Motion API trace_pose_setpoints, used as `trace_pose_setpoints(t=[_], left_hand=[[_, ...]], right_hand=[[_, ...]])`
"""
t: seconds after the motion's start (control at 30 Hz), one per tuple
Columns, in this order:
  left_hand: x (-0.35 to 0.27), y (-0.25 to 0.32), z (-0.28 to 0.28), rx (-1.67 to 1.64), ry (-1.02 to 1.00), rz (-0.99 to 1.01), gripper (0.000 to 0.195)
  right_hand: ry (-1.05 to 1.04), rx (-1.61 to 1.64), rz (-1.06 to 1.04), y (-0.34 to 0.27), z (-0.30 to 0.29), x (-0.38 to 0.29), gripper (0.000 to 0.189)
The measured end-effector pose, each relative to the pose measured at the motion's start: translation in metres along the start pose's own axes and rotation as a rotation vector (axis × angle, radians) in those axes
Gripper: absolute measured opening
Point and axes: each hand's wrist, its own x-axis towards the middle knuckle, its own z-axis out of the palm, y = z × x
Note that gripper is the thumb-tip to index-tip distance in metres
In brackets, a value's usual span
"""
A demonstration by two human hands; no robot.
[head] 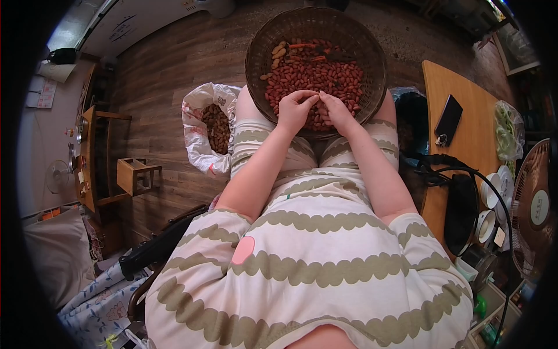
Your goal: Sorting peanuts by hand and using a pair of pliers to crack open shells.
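A round wicker basket point(375, 56) rests on my thighs, holding many red-skinned peanuts point(301, 78). A few unshelled peanuts point(279, 52) and some orange-red pieces lie at its far left and back. Above the near part of the peanuts, my left hand point(294, 109) and my right hand point(338, 111) meet at the fingertips. The thumb and forefinger of each hand are pinched together on something too small to make out. The palms and the remaining fingers are partly hidden from view.
Beside my left thigh stands an open white plastic bag point(196, 148) with brown peanuts or shells in it. At right, a wooden table point(466, 126) carries a dark phone point(449, 120), bagged greens point(508, 131), bowls and a black bag. A fan point(534, 205) stands beyond; a wooden stool point(137, 176) is at left.
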Motion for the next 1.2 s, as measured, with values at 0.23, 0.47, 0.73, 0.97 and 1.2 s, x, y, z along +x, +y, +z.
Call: trace_pose_setpoints(t=[0.23,0.47,0.73,0.97,1.2], left_hand=[[-0.001,0.002,0.001,0.007,-0.042,-0.025,0.018],[0.003,-0.003,0.002,0.077,-0.002,0.038,0.023],[0.003,-0.016,0.001,0.150,-0.001,0.051,0.024],[-0.005,0.003,0.003,0.353,0.033,0.088,0.021],[-0.003,-0.001,0.003,0.326,0.058,0.079,0.020]], right_hand=[[0.032,-0.026,0.026,0.000,-0.001,0.000,0.026],[0.029,0.027,-0.008,-0.005,0.000,-0.004,0.018],[0.001,0.013,0.003,-0.002,-0.001,0.000,0.016],[0.118,-0.243,-0.112,0.018,-0.005,0.012,0.010],[0.075,-0.194,-0.098,0.017,-0.007,0.011,0.017]])
